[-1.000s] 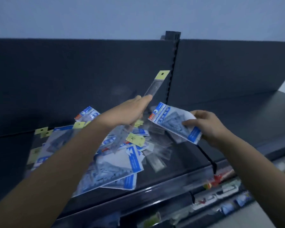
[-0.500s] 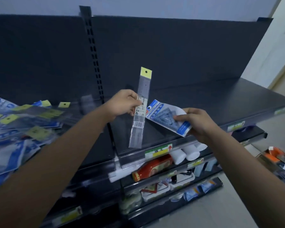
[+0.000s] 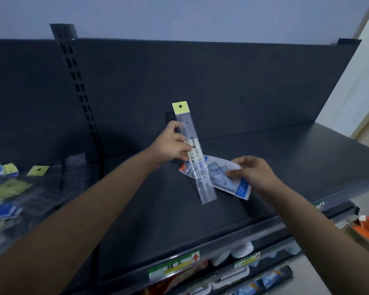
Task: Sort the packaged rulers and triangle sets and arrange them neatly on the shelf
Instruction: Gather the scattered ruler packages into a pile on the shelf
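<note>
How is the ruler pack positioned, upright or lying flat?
Nearly upright: the left hand holds the ruler pack, yellow tab on top.

The clear ruler pack [image 3: 195,154] is showing a yellow header and white barcoded label; the triangle set pack [image 3: 219,177] is flashing blue, white, an orange corner. The shelf [image 3: 264,167] is looking matte black, its front-edge price label [image 3: 175,265] glowing green, yellow, red.

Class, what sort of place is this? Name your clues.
Most likely a shop: dark shelving with a slotted upright, price labels along the shelf edge, and packaged goods on the tiers below.
</note>
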